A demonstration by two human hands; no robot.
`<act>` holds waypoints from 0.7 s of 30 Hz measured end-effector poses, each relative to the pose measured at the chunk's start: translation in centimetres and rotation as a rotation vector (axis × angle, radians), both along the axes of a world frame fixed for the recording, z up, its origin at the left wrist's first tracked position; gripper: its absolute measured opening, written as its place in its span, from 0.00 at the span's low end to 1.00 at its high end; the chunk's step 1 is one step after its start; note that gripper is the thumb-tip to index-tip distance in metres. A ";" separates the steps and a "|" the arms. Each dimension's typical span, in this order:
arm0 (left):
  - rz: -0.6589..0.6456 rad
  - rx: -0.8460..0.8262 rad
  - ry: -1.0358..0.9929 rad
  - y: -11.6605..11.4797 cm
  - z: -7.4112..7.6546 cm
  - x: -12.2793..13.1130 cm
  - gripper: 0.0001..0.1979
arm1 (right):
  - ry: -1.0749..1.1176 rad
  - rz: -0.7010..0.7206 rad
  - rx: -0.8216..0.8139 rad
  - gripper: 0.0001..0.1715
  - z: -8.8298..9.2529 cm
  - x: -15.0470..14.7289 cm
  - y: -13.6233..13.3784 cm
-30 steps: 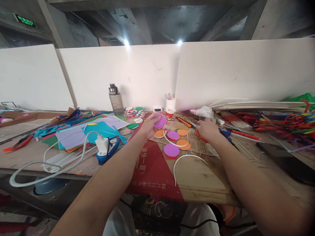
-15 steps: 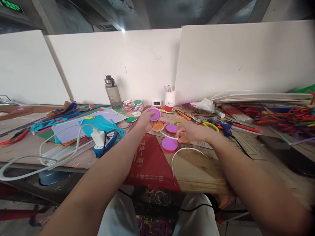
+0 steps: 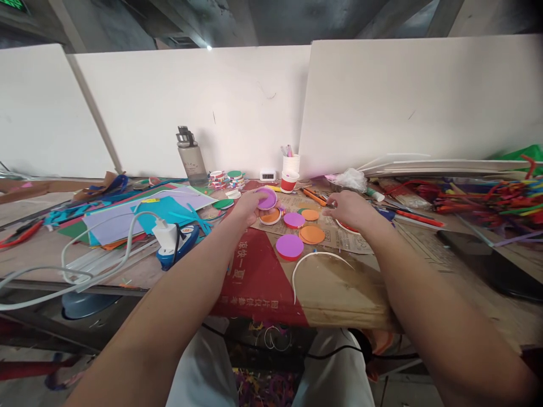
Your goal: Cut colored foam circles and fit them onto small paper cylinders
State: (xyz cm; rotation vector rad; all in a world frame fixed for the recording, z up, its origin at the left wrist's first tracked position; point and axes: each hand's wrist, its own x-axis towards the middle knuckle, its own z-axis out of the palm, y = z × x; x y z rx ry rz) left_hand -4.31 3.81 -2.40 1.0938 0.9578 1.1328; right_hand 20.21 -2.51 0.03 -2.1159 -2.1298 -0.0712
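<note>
Pinched at its edge, a purple disc with a raised white rim (image 3: 266, 198) is in my left hand (image 3: 249, 208), which is closed around its near side. An orange disc with a white rim (image 3: 270, 216) lies just below it. My right hand (image 3: 345, 208) is over the right part of the cardboard, fingers curled close together; what they hold, if anything, I cannot make out. Between the hands lie purple discs (image 3: 289, 246) and orange discs (image 3: 312, 234). A curved white strip (image 3: 318, 253) rests nearer to me. Under my right hand a white-and-red edge partly shows.
A bottle (image 3: 192, 158), stacked discs (image 3: 236, 180), a small clock (image 3: 267, 176) and paper cups (image 3: 289, 180) stand at the back. Coloured paper (image 3: 123, 220) and a white plug (image 3: 166, 234) are on the left. A black phone-like slab (image 3: 487, 265) lies right.
My right hand has moved right and away from me, off the orange discs, which now show fully. The white strip between the hands is no longer seen there. My left hand still holds the purple disc.
</note>
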 end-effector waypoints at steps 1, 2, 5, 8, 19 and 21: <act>0.012 0.003 0.003 0.0 0.0 0.0 0.07 | 0.073 0.039 -0.002 0.20 0.0 -0.4 -0.1; 0.027 0.009 0.005 0.1 0.1 -0.1 0.08 | 0.143 0.082 -0.022 0.18 0.1 -0.8 -0.2; 0.086 0.014 0.017 0.3 0.1 -0.1 0.12 | 0.206 0.155 -0.100 0.13 0.2 -1.3 -0.5; 0.148 0.023 0.037 0.5 0.0 -0.1 0.12 | 0.030 0.042 -0.073 0.13 0.3 -0.6 -0.3; 0.173 0.063 -0.003 0.4 0.0 0.2 0.11 | -0.282 -0.015 -0.335 0.13 -1.3 1.7 1.5; 0.170 0.066 -0.006 0.4 0.0 0.2 0.09 | -0.266 -0.019 -0.317 0.15 -1.4 1.9 1.6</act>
